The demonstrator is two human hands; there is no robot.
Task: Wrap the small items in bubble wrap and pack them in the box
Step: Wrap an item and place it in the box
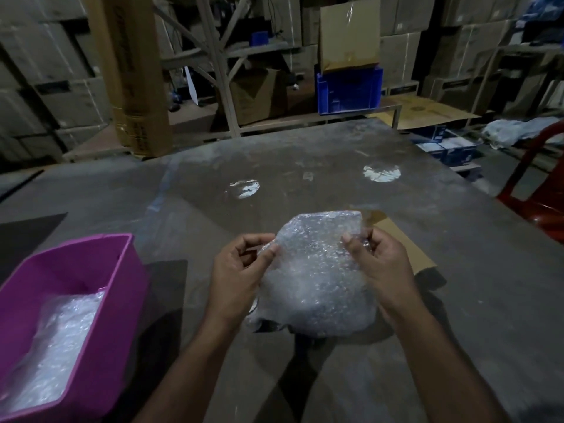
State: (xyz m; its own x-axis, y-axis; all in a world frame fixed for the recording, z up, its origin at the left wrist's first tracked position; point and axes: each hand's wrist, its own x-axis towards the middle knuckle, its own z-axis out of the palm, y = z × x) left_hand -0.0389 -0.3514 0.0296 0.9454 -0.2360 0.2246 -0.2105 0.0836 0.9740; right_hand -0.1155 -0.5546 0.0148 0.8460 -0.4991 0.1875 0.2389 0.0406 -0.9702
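Centre of frame, lower half: both hands hold one sheet of clear bubble wrap [317, 276] above the grey scuffed tabletop [457, 233]. The sheet is bunched and domed, its lower edge hanging near the tabletop surface; whether anything is inside cannot be told, the plastic being too cloudy.

Left hand [241, 270]: fingers curled, thumb and forefinger pinching the left edge of the sheet near its upper corner.

Right hand [378, 264]: fingers curled round the right edge, thumb pressed on the front face of the wrap.

Lower left of frame: a pink rectangular plastic bin [100, 288] stands on the tabletop, open at the top. More crumpled bubble wrap [58, 340] lies inside it, filling the near part of the floor of the bin.

Right of centre, behind the right hand: a flat piece of brown cardboard [406, 242] lies on the tabletop, partly hidden by the hand and the sheet.

Right edge of frame: part of a red plastic chair [540, 190], beside the tabletop.

Upper centre: a blue plastic crate [349, 90] on a low platform, a brown cardboard carton [349, 35] standing in it. Stacked cartons and metal shelving fill the background; lighting is dim.
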